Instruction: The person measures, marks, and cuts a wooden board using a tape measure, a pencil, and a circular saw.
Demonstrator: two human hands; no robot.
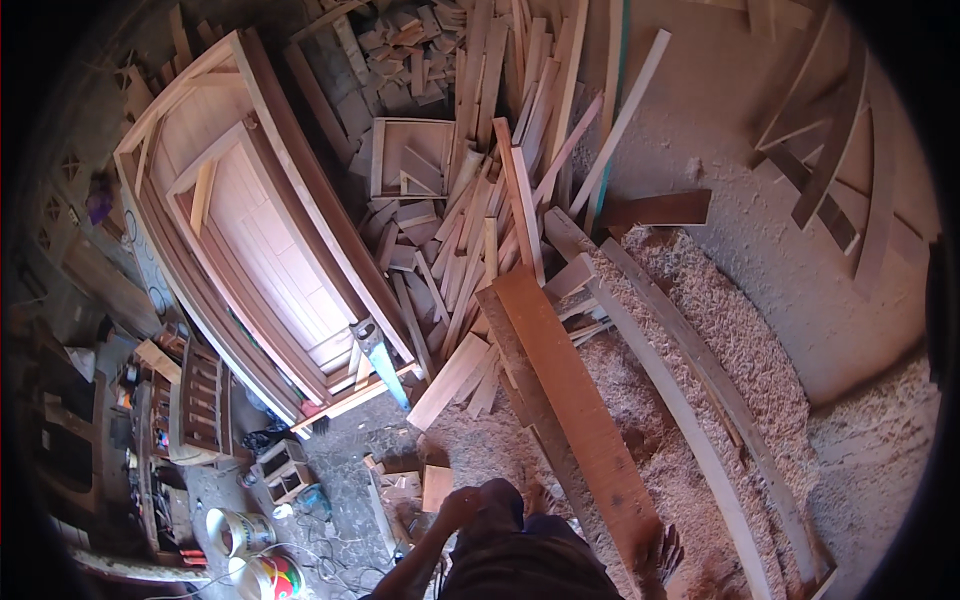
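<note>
A long, wide reddish-brown board [575, 390] slants from the wood pile down to my right side. My right hand [660, 550] is at its near end, by the right edge, with the fingers spread apart. Whether it grips the board or only touches it does not show clearly. My left hand [462, 508] is by my bent leg, its fingers too dark and small to make out. Ahead of it, a small wood block [436, 488] lies on the floor. A darker plank [518, 375] lies partly under the wide board's left side.
Wood shavings [740, 330] heap around long beams [690, 420] on the right. Offcuts and slats [450, 240] pile up ahead. A handsaw [382, 365] leans against a large wooden door and frame [270, 240]. Buckets [240, 532] and cables are at lower left.
</note>
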